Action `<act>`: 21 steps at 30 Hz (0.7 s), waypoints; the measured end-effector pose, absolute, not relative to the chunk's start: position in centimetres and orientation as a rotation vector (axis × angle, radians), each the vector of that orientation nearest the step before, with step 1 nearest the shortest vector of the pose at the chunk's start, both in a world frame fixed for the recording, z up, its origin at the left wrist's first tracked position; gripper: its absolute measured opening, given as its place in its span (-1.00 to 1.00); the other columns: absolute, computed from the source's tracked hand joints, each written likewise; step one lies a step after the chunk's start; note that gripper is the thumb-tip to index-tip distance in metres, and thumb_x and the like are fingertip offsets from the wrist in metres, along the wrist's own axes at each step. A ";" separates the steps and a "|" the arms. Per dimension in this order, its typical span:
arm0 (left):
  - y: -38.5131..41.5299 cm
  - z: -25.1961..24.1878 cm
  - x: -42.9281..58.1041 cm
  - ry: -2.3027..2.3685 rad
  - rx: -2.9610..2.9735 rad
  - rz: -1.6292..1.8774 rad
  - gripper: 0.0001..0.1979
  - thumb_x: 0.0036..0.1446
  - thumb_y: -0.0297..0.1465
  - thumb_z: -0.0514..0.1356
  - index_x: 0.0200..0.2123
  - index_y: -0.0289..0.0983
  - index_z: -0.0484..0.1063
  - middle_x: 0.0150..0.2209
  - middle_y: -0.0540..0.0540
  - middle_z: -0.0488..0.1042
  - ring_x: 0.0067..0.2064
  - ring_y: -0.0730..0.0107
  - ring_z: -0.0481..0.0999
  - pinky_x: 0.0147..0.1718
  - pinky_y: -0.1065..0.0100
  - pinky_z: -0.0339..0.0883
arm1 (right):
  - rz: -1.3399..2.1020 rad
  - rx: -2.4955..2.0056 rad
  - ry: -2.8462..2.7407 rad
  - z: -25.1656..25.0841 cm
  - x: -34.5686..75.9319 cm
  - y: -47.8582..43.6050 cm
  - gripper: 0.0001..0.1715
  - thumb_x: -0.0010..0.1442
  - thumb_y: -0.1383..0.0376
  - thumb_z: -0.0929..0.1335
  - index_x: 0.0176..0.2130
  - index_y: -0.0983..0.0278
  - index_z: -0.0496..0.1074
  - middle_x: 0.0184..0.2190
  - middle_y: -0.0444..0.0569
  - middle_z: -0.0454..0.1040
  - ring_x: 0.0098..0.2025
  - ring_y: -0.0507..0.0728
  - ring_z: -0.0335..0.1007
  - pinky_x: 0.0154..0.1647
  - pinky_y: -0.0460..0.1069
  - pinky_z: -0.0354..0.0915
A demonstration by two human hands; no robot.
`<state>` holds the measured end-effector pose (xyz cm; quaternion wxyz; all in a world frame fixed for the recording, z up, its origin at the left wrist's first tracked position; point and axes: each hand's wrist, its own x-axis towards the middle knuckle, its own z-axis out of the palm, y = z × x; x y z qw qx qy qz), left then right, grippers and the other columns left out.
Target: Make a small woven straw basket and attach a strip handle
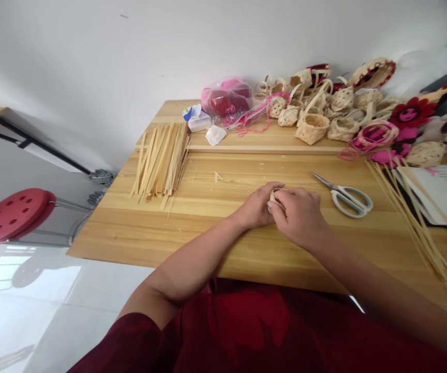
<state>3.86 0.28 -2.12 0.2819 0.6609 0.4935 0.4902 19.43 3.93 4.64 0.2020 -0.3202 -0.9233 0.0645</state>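
My left hand and my right hand meet at the middle of the wooden table. Both are closed around a small pale woven piece, of which only a curved edge shows between the fingers. The rest of it is hidden by my hands. White-handled scissors lie shut just to the right of my right hand. A flat bundle of pale straw strips lies to the left, beyond my left hand.
Several small woven baskets crowd the back right, with pink and red ones. A plastic bag of pink material sits at the back. Long thin strips and a paper sheet lie right. A red stool stands left.
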 end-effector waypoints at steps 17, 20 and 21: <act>0.3 -1.3 3.2 1.228 1.608 1.435 -0.14 -0.03 -0.23 0.52 0.26 -0.27 0.22 0.12 -0.29 0.54 0.07 0.09 0.60 0.12 0.07 0.47 | 0.144 -0.641 -2.461 5.7 23.1 4.7 -0.59 0.38 0.09 0.40 0.12 0.18 0.56 0.08 0.10 0.65 0.25 0.45 0.39 0.30 0.36 0.19; 0.2 -1.0 3.1 1.234 1.600 1.420 -0.14 -0.05 -0.23 0.54 0.25 -0.26 0.25 0.16 -0.29 0.52 0.09 0.09 0.60 0.13 0.09 0.46 | 0.263 -0.546 -2.495 6.1 24.1 5.7 -0.55 0.40 0.11 0.39 0.21 0.18 0.51 0.11 0.10 0.63 0.17 0.38 0.51 0.27 0.31 0.32; 0.1 -1.0 3.1 1.224 1.600 1.410 -0.14 -0.05 -0.21 0.54 0.25 -0.25 0.25 0.15 -0.27 0.53 0.09 0.09 0.60 0.13 0.09 0.46 | 0.330 -0.506 -2.526 5.9 24.1 5.8 -0.54 0.42 0.13 0.37 0.24 0.18 0.49 0.15 0.11 0.61 0.19 0.36 0.52 0.25 0.29 0.35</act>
